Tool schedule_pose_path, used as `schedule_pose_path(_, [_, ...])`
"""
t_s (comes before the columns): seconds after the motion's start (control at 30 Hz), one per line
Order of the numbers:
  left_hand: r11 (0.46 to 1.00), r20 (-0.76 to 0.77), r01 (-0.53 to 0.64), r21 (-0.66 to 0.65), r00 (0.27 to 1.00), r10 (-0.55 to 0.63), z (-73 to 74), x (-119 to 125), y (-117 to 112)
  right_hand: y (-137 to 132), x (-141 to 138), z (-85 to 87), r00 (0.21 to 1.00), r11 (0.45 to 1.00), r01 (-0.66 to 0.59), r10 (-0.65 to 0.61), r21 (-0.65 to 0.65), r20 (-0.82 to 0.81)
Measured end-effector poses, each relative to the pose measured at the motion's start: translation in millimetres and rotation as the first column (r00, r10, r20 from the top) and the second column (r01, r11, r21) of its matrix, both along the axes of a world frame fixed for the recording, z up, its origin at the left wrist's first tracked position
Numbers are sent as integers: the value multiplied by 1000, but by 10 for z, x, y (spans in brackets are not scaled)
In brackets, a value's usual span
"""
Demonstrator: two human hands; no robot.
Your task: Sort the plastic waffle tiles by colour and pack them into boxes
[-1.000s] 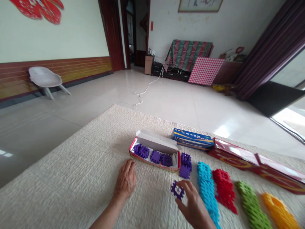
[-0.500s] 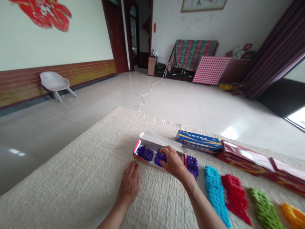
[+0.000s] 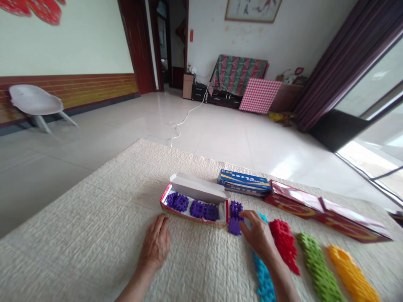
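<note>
An open box (image 3: 195,216) with a red edge and white inside lies on the mat, its flap raised at the back. Several purple interlocking plastic blocks (image 3: 197,209) rest inside it. My left hand (image 3: 156,241) lies flat on the mat in front of the box's left end, holding nothing. Just right of the box lie loose purple blocks (image 3: 235,218). Beside them is my right hand (image 3: 258,230), thumb and fingers apart, fingertips at the blocks' right edge; whether they touch I cannot tell. My right hand and forearm partly cover a row of light-blue blocks (image 3: 263,277).
Red blocks (image 3: 285,239), green blocks (image 3: 319,264) and yellow blocks (image 3: 352,272) lie in rows at the right. Behind stand a blue box (image 3: 245,183) and red boxes (image 3: 296,201). A white chair (image 3: 36,100) and a cable (image 3: 189,113) are on the tiled floor beyond the mat.
My right hand has left the box and moved right to the loose purple blocks. Another purple block now sits in the box's right part. The view has turned right.
</note>
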State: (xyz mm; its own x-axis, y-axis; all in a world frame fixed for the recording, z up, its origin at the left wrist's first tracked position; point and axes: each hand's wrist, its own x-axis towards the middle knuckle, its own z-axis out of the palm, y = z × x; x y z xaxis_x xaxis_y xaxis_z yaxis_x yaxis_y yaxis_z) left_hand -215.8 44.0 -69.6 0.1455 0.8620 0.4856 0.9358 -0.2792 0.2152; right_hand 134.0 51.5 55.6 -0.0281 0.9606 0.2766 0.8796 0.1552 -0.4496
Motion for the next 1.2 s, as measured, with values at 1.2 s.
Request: schedule_pose_path(1.2, [1000,-32,-30,-8,999,29,27,23,-14,-105,-100,-144,973,989,113,-90,-99,214])
